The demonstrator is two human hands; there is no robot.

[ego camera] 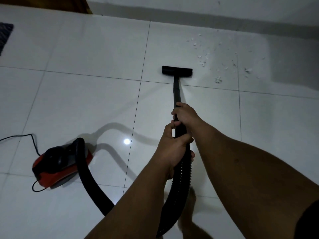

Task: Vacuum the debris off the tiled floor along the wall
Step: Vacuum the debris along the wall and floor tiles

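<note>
At one o'clock from the floor head [177, 71], toward the wall [224, 9], the debris [222, 57] is lying as pale crumbs and dark specks scattered over the tiled floor [86, 49]. Both hands are clamping the black wand [177, 94], the right hand [185, 115] ahead of the left hand [172, 145]. A fast sideways sweep is risking scattering the light flakes; the hose [89, 178] is risking dragging the red canister [60, 163] at seven o'clock.
</note>
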